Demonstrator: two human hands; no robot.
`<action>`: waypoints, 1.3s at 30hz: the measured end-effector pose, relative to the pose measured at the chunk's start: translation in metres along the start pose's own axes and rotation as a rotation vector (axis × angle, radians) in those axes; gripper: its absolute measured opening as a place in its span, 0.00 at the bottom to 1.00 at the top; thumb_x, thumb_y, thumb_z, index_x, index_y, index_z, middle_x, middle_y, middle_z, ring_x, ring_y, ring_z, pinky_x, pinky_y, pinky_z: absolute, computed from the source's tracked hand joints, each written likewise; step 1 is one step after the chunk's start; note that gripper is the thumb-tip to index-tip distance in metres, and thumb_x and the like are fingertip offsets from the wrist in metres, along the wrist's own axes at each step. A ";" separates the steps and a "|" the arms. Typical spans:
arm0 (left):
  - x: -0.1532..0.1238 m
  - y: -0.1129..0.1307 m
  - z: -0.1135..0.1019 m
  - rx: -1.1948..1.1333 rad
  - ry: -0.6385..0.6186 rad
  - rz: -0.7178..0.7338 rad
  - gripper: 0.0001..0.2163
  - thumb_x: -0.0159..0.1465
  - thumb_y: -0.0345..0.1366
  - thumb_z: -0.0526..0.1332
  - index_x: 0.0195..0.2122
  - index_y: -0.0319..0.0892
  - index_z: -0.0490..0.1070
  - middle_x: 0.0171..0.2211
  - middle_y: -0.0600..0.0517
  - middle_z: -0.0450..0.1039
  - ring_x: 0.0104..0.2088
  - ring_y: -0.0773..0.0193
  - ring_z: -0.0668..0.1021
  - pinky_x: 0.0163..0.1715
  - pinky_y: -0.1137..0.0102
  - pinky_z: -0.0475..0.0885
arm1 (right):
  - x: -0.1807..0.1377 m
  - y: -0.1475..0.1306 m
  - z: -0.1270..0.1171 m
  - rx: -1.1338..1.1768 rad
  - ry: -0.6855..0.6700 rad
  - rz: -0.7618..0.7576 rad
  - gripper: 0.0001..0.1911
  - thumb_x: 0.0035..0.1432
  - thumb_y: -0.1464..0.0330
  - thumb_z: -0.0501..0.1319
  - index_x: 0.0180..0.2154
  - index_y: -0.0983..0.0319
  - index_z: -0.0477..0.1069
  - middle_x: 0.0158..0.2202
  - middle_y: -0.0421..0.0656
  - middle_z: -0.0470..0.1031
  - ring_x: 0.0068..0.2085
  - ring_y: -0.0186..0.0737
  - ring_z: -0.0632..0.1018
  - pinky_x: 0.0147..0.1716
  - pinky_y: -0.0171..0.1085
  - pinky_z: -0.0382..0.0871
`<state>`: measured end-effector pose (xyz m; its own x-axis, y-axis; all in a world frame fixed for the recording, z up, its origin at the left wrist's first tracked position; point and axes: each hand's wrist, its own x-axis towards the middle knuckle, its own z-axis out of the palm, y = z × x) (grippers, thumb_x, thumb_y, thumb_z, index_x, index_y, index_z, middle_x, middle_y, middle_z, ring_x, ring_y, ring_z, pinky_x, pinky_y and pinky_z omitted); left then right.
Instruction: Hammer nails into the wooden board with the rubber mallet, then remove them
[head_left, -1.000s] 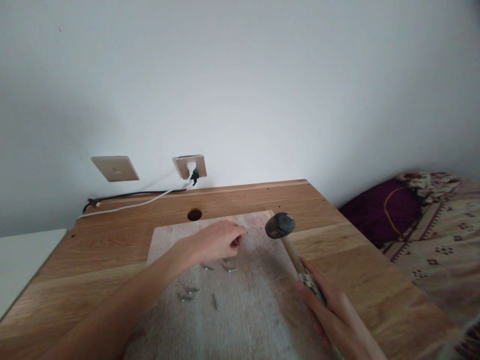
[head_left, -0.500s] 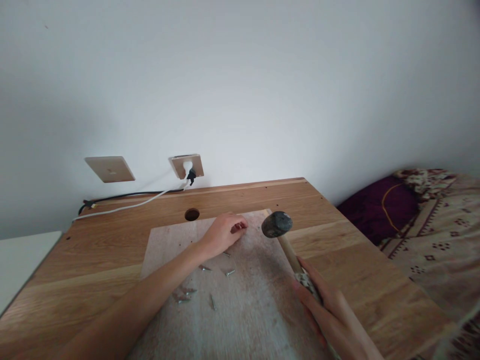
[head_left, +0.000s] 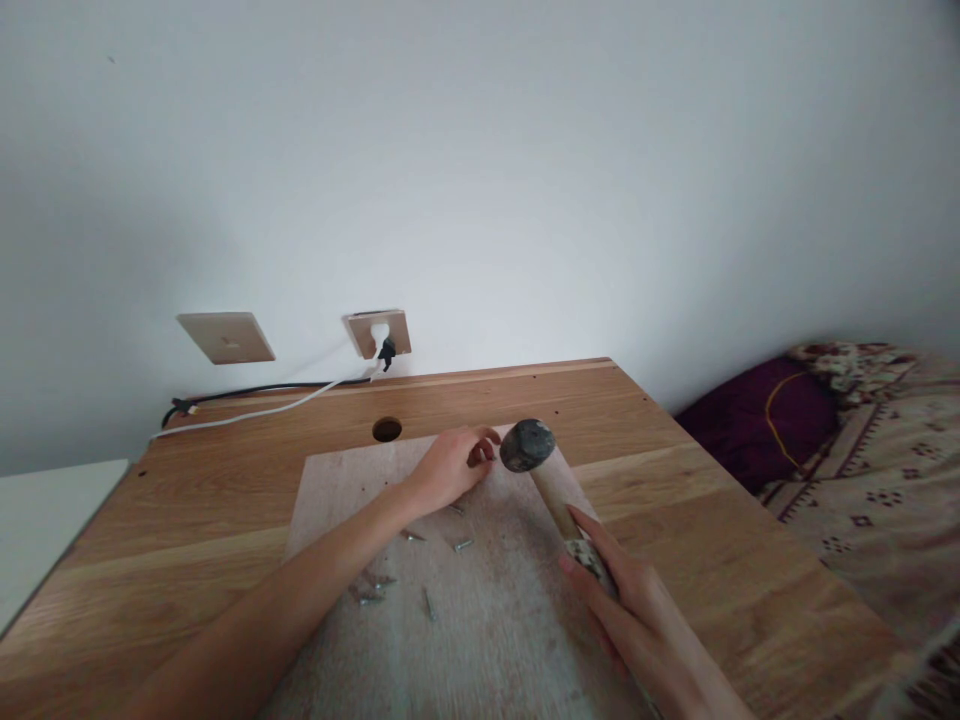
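My right hand (head_left: 626, 600) is closed around the handle of a mallet (head_left: 527, 446) with a dark, rounded head and a pale wooden shaft. The mallet's head hangs over the far right part of a greyish wooden board (head_left: 495, 640), close beside my left fingertips. My left hand (head_left: 454, 465) rests at the board's far side, thumb and finger pinched together; what sits between them is too small to make out. Nearer to me, several loose metal screws (head_left: 428, 604) lie scattered on the board, some partly behind my left forearm.
Beneath the board is a wooden tabletop (head_left: 697, 530) with a round cable hole (head_left: 387, 430). A white cable (head_left: 247, 417) and a black one run along its back edge to a wall socket (head_left: 379, 333). Patterned cloth (head_left: 892, 470) and a purple cushion (head_left: 757, 420) lie to the right.
The mallet and my right hand have moved left, bringing the head nearer my left fingers. My left hand stays pinched in nearly the same spot. The view has shifted slightly.
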<state>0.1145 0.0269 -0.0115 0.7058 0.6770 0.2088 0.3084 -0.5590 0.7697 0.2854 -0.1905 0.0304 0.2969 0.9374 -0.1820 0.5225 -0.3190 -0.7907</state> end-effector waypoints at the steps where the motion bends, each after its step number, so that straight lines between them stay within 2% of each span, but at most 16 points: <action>1: 0.000 0.000 0.000 -0.010 -0.001 -0.012 0.16 0.59 0.21 0.64 0.47 0.43 0.77 0.35 0.54 0.80 0.33 0.65 0.80 0.37 0.71 0.73 | 0.001 -0.003 0.000 -0.002 0.016 -0.014 0.34 0.68 0.48 0.55 0.66 0.61 0.69 0.30 0.42 0.80 0.34 0.48 0.83 0.32 0.38 0.76; 4: 0.000 0.002 -0.002 -0.015 -0.004 -0.032 0.20 0.58 0.21 0.63 0.51 0.43 0.75 0.35 0.54 0.81 0.33 0.64 0.80 0.38 0.70 0.74 | 0.004 -0.010 0.003 -0.011 0.021 -0.045 0.33 0.67 0.50 0.57 0.65 0.60 0.72 0.34 0.46 0.83 0.39 0.52 0.84 0.34 0.41 0.78; 7: -0.006 0.007 -0.015 0.035 -0.011 -0.022 0.20 0.56 0.21 0.63 0.49 0.42 0.74 0.38 0.52 0.81 0.36 0.62 0.81 0.39 0.69 0.74 | 0.005 -0.009 0.005 -0.029 0.027 -0.066 0.31 0.66 0.51 0.58 0.64 0.59 0.73 0.38 0.47 0.84 0.42 0.53 0.84 0.38 0.43 0.79; 9: -0.015 0.012 -0.029 0.136 -0.067 0.045 0.16 0.56 0.22 0.63 0.45 0.42 0.74 0.41 0.50 0.80 0.40 0.59 0.81 0.41 0.68 0.74 | 0.005 -0.006 0.006 -0.032 0.040 -0.062 0.31 0.67 0.52 0.57 0.64 0.59 0.72 0.39 0.47 0.84 0.44 0.54 0.84 0.38 0.44 0.79; 13: -0.045 0.025 -0.051 0.462 -0.291 0.253 0.07 0.62 0.27 0.65 0.40 0.43 0.75 0.41 0.49 0.78 0.43 0.55 0.81 0.46 0.64 0.73 | 0.006 -0.001 0.008 -0.035 0.021 -0.075 0.31 0.66 0.51 0.58 0.64 0.60 0.73 0.42 0.48 0.84 0.47 0.55 0.83 0.43 0.44 0.79; 15: -0.058 0.031 -0.052 0.603 -0.332 0.342 0.05 0.64 0.26 0.65 0.39 0.43 0.75 0.39 0.49 0.79 0.43 0.55 0.81 0.48 0.62 0.72 | 0.005 -0.001 0.008 -0.023 0.035 -0.064 0.32 0.66 0.51 0.58 0.64 0.60 0.72 0.41 0.48 0.84 0.47 0.54 0.83 0.42 0.44 0.79; 18: -0.066 0.035 -0.045 0.712 -0.342 0.438 0.05 0.67 0.25 0.64 0.39 0.43 0.74 0.37 0.49 0.79 0.42 0.54 0.81 0.48 0.61 0.73 | 0.003 -0.004 0.009 0.000 0.033 -0.032 0.32 0.67 0.50 0.57 0.65 0.59 0.72 0.34 0.45 0.83 0.44 0.54 0.84 0.38 0.42 0.79; 21: -0.059 0.028 -0.040 0.628 -0.296 0.419 0.06 0.68 0.25 0.63 0.41 0.42 0.76 0.36 0.49 0.80 0.41 0.55 0.82 0.46 0.62 0.74 | 0.000 -0.006 0.008 0.015 0.012 -0.028 0.32 0.67 0.50 0.57 0.65 0.60 0.72 0.26 0.43 0.79 0.39 0.53 0.84 0.33 0.41 0.78; 24: -0.043 0.013 -0.040 0.330 -0.124 0.244 0.11 0.66 0.23 0.63 0.45 0.43 0.79 0.41 0.49 0.81 0.41 0.59 0.82 0.44 0.67 0.74 | -0.001 -0.007 0.008 0.034 0.019 -0.018 0.32 0.67 0.49 0.57 0.65 0.60 0.72 0.21 0.40 0.75 0.34 0.51 0.83 0.30 0.39 0.77; 27: -0.030 0.000 -0.038 0.125 0.000 0.115 0.11 0.65 0.23 0.62 0.42 0.43 0.80 0.41 0.50 0.82 0.39 0.62 0.82 0.42 0.69 0.74 | -0.003 -0.007 0.008 0.041 0.026 -0.002 0.33 0.68 0.49 0.57 0.65 0.60 0.71 0.20 0.38 0.73 0.32 0.50 0.82 0.30 0.39 0.77; 30: -0.026 -0.007 -0.033 0.094 -0.001 0.123 0.09 0.65 0.24 0.63 0.40 0.42 0.81 0.38 0.50 0.83 0.37 0.61 0.82 0.41 0.69 0.74 | -0.003 -0.008 0.008 0.050 0.021 -0.003 0.34 0.68 0.49 0.57 0.66 0.62 0.70 0.20 0.39 0.73 0.33 0.50 0.83 0.32 0.40 0.77; 39: -0.027 -0.011 -0.021 0.059 0.015 0.111 0.09 0.64 0.22 0.64 0.38 0.42 0.80 0.39 0.50 0.83 0.40 0.60 0.83 0.43 0.68 0.74 | -0.003 -0.006 0.009 0.047 0.034 -0.019 0.33 0.67 0.49 0.58 0.65 0.60 0.72 0.26 0.42 0.78 0.36 0.51 0.84 0.33 0.41 0.78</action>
<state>0.0783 0.0251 -0.0131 0.7285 0.6157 0.3002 0.2660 -0.6581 0.7043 0.2746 -0.1904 0.0306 0.3146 0.9376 -0.1477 0.4901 -0.2938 -0.8207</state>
